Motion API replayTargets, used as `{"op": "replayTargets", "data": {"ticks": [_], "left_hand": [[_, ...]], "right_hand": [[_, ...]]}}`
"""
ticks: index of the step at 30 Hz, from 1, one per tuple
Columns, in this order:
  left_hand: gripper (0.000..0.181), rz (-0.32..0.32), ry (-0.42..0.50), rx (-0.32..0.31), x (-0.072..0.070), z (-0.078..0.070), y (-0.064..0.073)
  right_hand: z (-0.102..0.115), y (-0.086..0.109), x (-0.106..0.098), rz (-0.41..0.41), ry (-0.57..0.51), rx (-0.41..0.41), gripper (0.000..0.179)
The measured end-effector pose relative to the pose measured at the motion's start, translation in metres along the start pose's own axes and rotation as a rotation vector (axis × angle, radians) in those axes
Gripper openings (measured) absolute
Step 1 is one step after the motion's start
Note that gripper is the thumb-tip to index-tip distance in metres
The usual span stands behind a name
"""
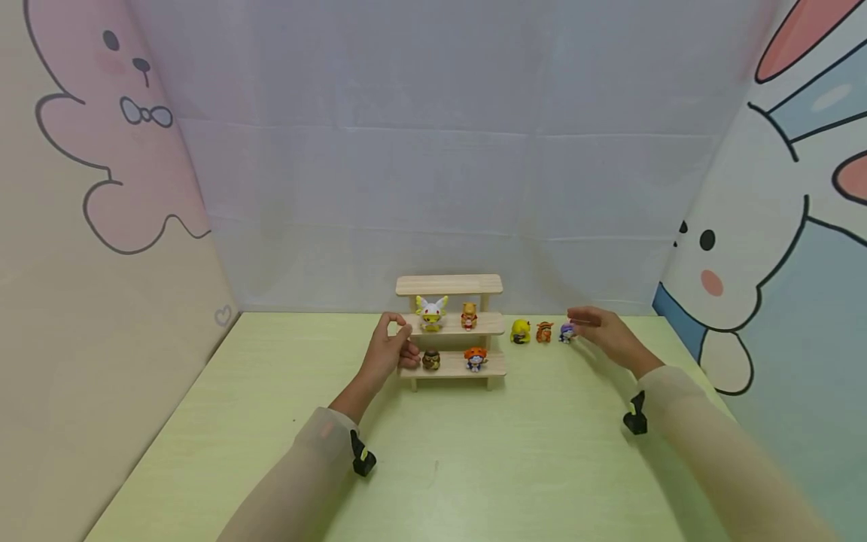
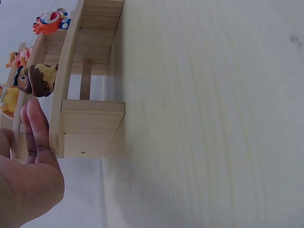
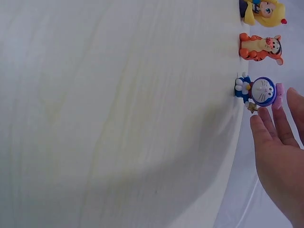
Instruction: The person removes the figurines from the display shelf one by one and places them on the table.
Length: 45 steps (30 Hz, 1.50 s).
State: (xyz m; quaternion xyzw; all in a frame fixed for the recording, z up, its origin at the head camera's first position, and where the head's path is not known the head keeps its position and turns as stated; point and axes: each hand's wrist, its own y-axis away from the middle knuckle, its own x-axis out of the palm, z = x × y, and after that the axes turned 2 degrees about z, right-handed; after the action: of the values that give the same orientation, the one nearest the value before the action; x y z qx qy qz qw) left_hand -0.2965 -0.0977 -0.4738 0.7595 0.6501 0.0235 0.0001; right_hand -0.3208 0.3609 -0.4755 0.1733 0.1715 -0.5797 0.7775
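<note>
My left hand (image 1: 384,354) is at the left end of a small three-tier wooden shelf (image 1: 448,284). Its extended fingers lie close beside a brown owl figurine (image 2: 42,78) on the bottom tier, and nothing is in its grip. At the right, my right hand (image 1: 609,339) reaches toward a blue-and-white cat figurine (image 3: 256,91) with a pink bow, standing on the table. Fairly straight fingers (image 3: 266,126) come right up to the figurine's side and head, without curling round it.
On the bottom tier also stands an orange-hooded figurine (image 1: 476,359). The middle tier bears a white-eared yellow figurine (image 1: 431,315) and an orange bear figurine (image 1: 469,316). A yellow-haired figurine (image 1: 520,331) and a tiger figurine (image 1: 544,332) stand between shelf and right hand.
</note>
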Motion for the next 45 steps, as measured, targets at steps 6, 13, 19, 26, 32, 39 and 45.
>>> {"op": "replayTargets", "data": {"ticks": [6,13,19,26,32,39,45], "left_hand": [[0.012,-0.001,0.003,-0.001,0.0,0.001,-0.001],[0.013,-0.005,0.0,0.007,0.001,0.002,0.0],[0.013,-0.006,-0.009,0.013,0.001,0.003,0.0],[0.014,0.0,-0.015,0.006,0.001,0.001,0.001],[0.013,-0.001,-0.003,0.014,0.0,0.002,-0.001],[0.013,0.003,-0.004,0.01,0.0,0.002,-0.002],[0.013,0.016,0.0,0.013,-0.001,0.004,-0.003]], "right_hand": [[0.005,0.0,-0.005,-0.012,0.057,-0.016,0.051],[0.012,0.0,-0.008,-0.002,0.029,-0.036,0.051],[0.022,-0.001,-0.005,0.013,0.014,-0.053,0.054],[0.033,-0.003,0.0,0.041,-0.027,-0.061,0.054],[0.043,-0.011,0.009,0.057,-0.08,-0.063,0.053],[0.062,-0.013,0.023,0.075,-0.109,-0.086,0.053],[0.077,-0.011,0.035,0.106,-0.137,-0.111,0.052]]}}
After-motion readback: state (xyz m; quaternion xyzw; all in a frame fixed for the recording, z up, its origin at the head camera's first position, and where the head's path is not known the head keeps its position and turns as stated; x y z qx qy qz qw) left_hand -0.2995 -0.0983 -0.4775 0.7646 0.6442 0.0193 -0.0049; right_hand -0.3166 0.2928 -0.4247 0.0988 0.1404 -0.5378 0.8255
